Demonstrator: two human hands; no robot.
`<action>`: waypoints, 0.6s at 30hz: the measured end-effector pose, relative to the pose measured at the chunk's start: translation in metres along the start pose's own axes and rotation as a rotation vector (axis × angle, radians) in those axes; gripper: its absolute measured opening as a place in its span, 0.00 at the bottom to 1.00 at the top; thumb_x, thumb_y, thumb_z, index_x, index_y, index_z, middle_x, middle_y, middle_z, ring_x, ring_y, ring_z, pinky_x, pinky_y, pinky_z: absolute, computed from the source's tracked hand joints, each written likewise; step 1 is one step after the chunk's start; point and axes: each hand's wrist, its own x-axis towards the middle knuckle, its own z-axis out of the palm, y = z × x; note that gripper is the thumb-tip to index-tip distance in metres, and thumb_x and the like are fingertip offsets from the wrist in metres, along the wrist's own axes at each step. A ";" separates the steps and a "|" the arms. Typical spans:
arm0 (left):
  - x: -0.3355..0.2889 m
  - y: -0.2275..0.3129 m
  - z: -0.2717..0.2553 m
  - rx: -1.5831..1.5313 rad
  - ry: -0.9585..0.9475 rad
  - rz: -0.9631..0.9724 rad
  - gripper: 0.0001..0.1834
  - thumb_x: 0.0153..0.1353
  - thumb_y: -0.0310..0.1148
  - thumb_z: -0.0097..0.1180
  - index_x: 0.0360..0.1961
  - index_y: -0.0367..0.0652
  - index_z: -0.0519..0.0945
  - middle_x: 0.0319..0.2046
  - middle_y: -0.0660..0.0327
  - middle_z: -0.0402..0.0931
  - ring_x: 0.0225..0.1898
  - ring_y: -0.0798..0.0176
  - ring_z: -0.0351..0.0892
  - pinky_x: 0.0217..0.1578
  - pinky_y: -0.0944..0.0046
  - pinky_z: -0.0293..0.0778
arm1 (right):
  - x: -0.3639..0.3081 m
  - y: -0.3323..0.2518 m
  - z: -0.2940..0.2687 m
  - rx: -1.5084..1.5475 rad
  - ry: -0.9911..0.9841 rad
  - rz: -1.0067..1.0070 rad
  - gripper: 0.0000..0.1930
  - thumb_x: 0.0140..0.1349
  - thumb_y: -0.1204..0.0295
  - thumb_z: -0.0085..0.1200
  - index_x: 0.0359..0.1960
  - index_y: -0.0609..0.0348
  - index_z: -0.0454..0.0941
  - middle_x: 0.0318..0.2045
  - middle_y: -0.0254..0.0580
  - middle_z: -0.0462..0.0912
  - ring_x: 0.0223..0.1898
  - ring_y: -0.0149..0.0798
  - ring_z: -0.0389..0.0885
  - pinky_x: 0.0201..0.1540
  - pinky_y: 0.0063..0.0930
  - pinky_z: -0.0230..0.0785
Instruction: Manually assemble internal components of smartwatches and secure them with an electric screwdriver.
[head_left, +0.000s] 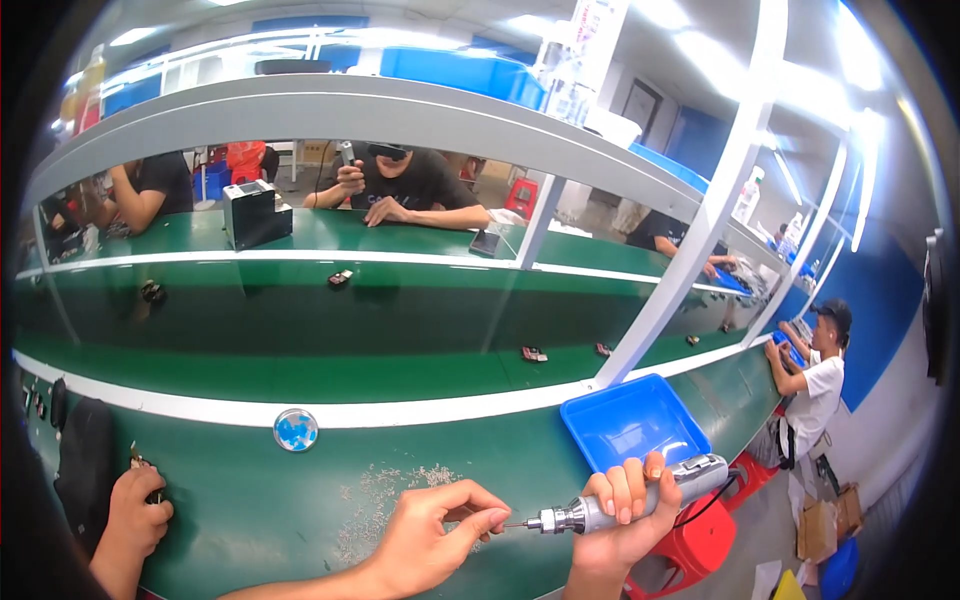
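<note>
My right hand [630, 505] is wrapped round a grey electric screwdriver [695, 476], held almost level with its bit pointing left. At the bit's tip, my left hand [440, 530] pinches with thumb and forefinger; whatever lies between them is too small to make out. Under and beyond my left hand, many tiny screws [375, 500] are strewn over the green tabletop [230, 500]. An empty blue tray [635, 425] stands just beyond the screwdriver. Farther off, left of the tray, is a round clear dish [296, 430] with blue bits inside.
At the left, a co-worker's hand [140, 505] holds a small part beside a dark sleeve [85, 470]. A white post [690, 220] and rail rise behind the tray. Small assemblies [534, 354] lie on the green strip beyond. Red stools [695, 545] stand at the right.
</note>
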 end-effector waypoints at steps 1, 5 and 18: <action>0.001 -0.001 0.000 -0.024 -0.004 -0.031 0.05 0.63 0.22 0.56 0.37 0.30 0.81 0.32 0.56 0.82 0.34 0.67 0.81 0.38 0.67 0.78 | -0.001 0.000 0.001 0.012 0.024 -0.013 0.08 0.70 0.67 0.44 0.34 0.56 0.68 0.15 0.28 0.61 0.15 0.24 0.60 0.24 0.22 0.60; 0.000 0.003 0.001 -0.105 -0.071 -0.104 0.06 0.64 0.24 0.57 0.38 0.31 0.80 0.32 0.57 0.81 0.34 0.68 0.80 0.38 0.67 0.78 | 0.000 -0.003 0.002 0.076 0.013 -0.048 0.08 0.70 0.67 0.46 0.34 0.57 0.68 0.15 0.27 0.61 0.15 0.23 0.59 0.25 0.21 0.60; -0.002 -0.004 0.003 -0.117 -0.078 -0.087 0.09 0.66 0.29 0.56 0.38 0.32 0.80 0.29 0.59 0.82 0.31 0.69 0.81 0.34 0.67 0.79 | 0.001 -0.001 -0.002 0.082 -0.001 -0.026 0.08 0.70 0.67 0.46 0.35 0.57 0.68 0.16 0.27 0.61 0.16 0.23 0.60 0.25 0.21 0.61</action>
